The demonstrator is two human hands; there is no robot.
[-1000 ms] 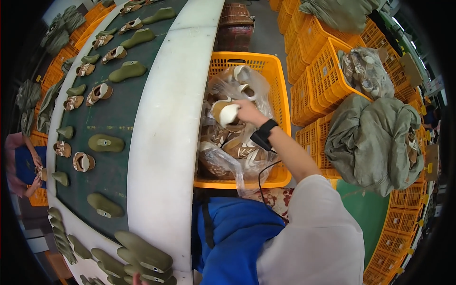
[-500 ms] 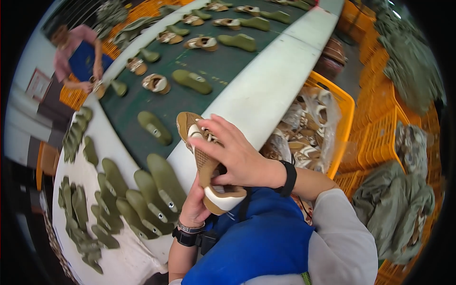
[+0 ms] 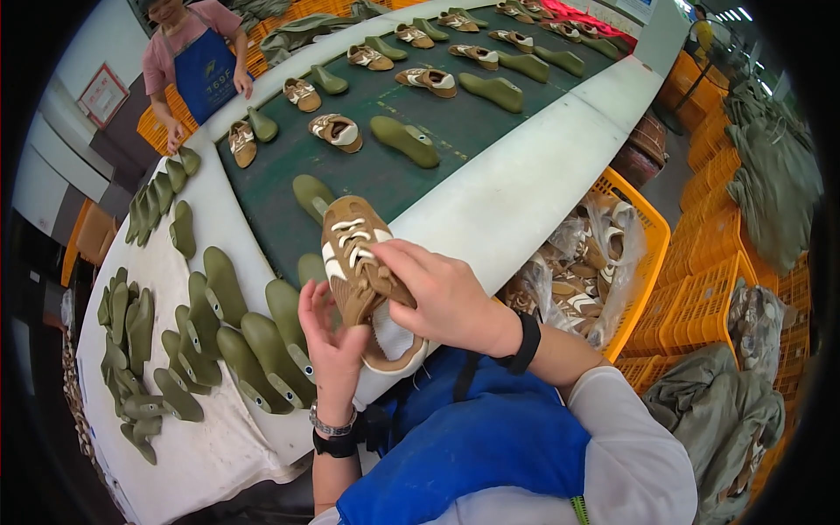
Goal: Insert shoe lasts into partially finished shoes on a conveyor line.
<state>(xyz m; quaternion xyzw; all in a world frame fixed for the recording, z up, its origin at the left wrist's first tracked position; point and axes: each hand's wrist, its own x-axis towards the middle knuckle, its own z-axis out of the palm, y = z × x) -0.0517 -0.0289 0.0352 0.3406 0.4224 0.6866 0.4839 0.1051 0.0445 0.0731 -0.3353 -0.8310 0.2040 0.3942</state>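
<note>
A brown and white lace-up shoe (image 3: 357, 254) is held over the table edge, toe pointing away, laces up and pale insole showing at the heel. My right hand (image 3: 446, 293) grips it at the tongue and collar, fingers bent over the opening. Beside the shoe's left side, my left hand (image 3: 332, 346) has its fingers raised and apart, with the thumb close to the heel; whether it touches is hard to tell. Green shoe lasts (image 3: 271, 350) stand just left of that hand. Another green last (image 3: 312, 197) lies on the belt, partly behind the shoe's toe.
A dark green conveyor belt (image 3: 271, 197) carries shoes and lasts in rows, bordered by white tabletop (image 3: 525, 184). An orange crate (image 3: 643, 262) of bagged shoes stands at right, near stacked orange crates (image 3: 700, 306). Across the table, a co-worker (image 3: 206, 70) in a blue apron touches some lasts.
The shoe has turned from its side to laces up. My left hand has come off the heel, its fingers now spread. The co-worker's shoe now lies on the belt. My view has shifted.
</note>
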